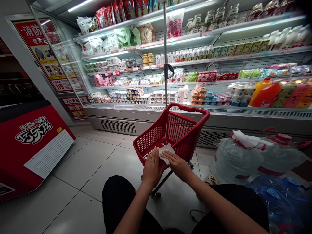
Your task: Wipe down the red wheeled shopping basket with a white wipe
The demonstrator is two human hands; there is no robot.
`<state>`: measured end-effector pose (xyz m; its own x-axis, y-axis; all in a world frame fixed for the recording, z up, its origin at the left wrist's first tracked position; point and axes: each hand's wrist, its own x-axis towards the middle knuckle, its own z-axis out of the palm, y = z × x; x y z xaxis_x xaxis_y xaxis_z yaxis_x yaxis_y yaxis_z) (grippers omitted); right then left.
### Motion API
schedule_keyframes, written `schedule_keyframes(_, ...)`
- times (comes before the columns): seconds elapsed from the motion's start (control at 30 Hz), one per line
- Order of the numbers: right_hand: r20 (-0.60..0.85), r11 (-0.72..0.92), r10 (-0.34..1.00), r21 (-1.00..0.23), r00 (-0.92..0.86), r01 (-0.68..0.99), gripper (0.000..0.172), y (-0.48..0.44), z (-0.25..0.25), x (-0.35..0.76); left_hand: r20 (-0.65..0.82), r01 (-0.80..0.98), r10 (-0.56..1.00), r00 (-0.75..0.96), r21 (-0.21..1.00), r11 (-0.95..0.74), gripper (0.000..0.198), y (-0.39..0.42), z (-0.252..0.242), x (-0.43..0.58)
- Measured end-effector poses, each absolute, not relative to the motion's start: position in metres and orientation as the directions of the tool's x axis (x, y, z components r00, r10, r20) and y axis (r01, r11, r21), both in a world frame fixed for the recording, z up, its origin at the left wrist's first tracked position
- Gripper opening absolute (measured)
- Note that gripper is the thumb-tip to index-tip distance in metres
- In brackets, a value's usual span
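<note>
The person's hands meet at the six o'clock rim of the red basket (156, 135). The right hand (179, 165) grasps a white cloth (165, 151), pressing it against the mesh. The left hand (151, 166) lies flat and unclenched beside it, seemingly bracing the wheeled basket. Water jugs (234, 159) stand at three o'clock.

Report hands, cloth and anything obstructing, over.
Right hand grips white cloth on red basket rim. Left hand flat on rim alongside. Water jugs at right, apart.

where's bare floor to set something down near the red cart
Bare tiles run between the red freezer and the red cart. Right of the cart is crowded with water jugs.
</note>
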<state>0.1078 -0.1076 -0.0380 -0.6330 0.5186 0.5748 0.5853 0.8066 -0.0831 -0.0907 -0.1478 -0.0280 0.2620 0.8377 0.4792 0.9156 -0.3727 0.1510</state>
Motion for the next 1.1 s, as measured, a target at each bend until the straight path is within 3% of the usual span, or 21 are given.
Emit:
schedule_keyframes(0.2, 0.634, 0.74, 0.534, -0.03, -0.56, 0.672, 0.059, -0.055, -0.023, 0.168, 0.477, 0.881, 0.831, 0.287, 0.209, -0.424, 0.088, -0.151, -0.022, -0.092)
schedule_keyframes(0.33, 0.65, 0.648, 0.606, -0.068, -0.459, 0.758, 0.053, -0.035, -0.016, 0.2, 0.495, 0.84, 0.805, 0.326, 0.239, -0.487, 0.079, -0.155, -0.023, -0.104)
schedule_keyframes(0.5, 0.684, 0.617, 0.623, -0.13, -0.38, 0.776, 0.052, -0.054, -0.027, 0.175, 0.54, 0.889, 0.769, 0.343, 0.079, -0.452, 0.06, -0.157, -0.034, -0.126)
schedule_keyframes(0.7, 0.641, 0.777, 0.512, -0.063, -0.571, 0.627, 0.063, -0.116, -0.043, 0.094, 0.514, 0.909, 0.773, 0.372, -0.03, -0.417, 0.048, -0.154, -0.039, -0.128)
schedule_keyframes(0.9, 0.605, 0.815, 0.488, -0.056, -0.63, 0.577, 0.069, -0.115, -0.036, 0.091, 0.504, 0.933, 0.792, 0.345, -0.094, -0.347, 0.042, -0.152, -0.036, -0.124)
schedule_keyframes(1.1, 0.647, 0.723, 0.617, -0.242, -0.448, 0.647, 0.054, -0.081, -0.032, 0.126, 0.512, 0.962, 0.821, 0.253, -0.047, -0.267, 0.048, -0.147, -0.037, -0.088)
